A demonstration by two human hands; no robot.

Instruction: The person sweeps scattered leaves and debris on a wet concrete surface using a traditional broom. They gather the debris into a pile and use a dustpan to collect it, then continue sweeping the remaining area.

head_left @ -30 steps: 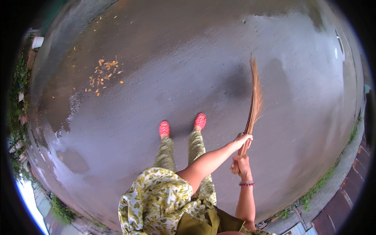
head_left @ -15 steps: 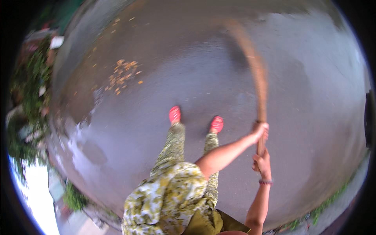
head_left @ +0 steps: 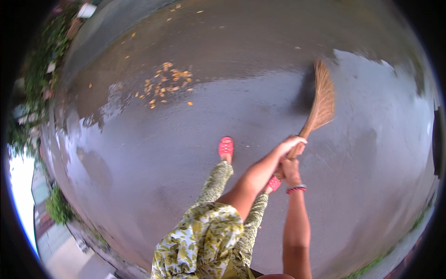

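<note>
Together, both hands are wrapped around the handle of a straw broom (head_left: 319, 104): the left hand (head_left: 293, 143) higher up, its fingers curled tight, the right hand (head_left: 290, 169) just below it, closed likewise. Up and to the right of them, the bristles fan out on the wet pavement (head_left: 139, 153). Orange fallen leaves (head_left: 165, 83) lie well apart to the left. One red slipper (head_left: 226, 147) stands near the hands.
</note>
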